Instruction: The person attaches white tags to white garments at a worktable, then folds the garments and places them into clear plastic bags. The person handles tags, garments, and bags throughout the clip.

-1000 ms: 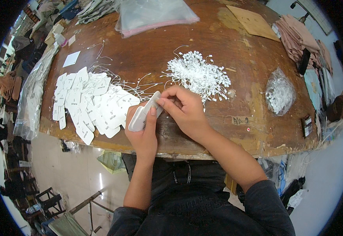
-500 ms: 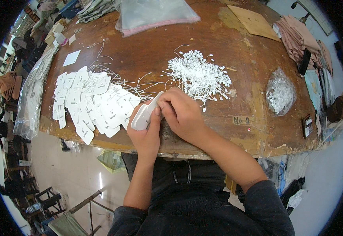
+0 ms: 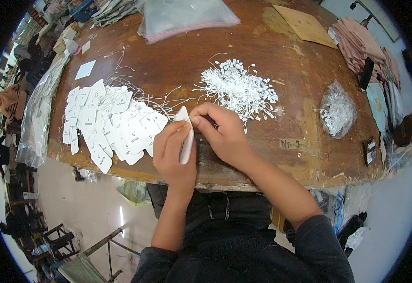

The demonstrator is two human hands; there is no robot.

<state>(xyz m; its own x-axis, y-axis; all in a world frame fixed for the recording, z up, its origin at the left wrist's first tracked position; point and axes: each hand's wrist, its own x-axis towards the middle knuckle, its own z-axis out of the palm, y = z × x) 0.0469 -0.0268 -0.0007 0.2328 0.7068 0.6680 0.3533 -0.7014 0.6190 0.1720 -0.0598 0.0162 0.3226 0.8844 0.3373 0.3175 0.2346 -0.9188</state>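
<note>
My left hand [image 3: 172, 153] is closed around a small stack of white hang tags [image 3: 186, 147], held nearly edge-on above the table's front edge. Thumb and forefinger of my right hand [image 3: 225, 137] pinch together beside the upper edge of that stack. Whatever lies between those fingertips is too small to make out. Left of my hands spreads a pile of white printed hang tags [image 3: 111, 123], with white strings trailing from its far side. Beyond my right hand lies a tangled heap of white tag strings [image 3: 239, 89] with small plastic ends.
The worn brown wooden table [image 3: 281, 155] carries a clear bag of white strings [image 3: 337, 115] at right. Clear plastic bags [image 3: 187, 19] lie at the far side, near a tan board [image 3: 305, 26]. Folded pink cloth [image 3: 359, 42] is stacked far right. A white card [image 3: 85, 70] lies far left.
My left hand has turned the tag stack from showing a printed face to nearly edge-on. My right fingers have shifted slightly, staying pinched by its upper edge.
</note>
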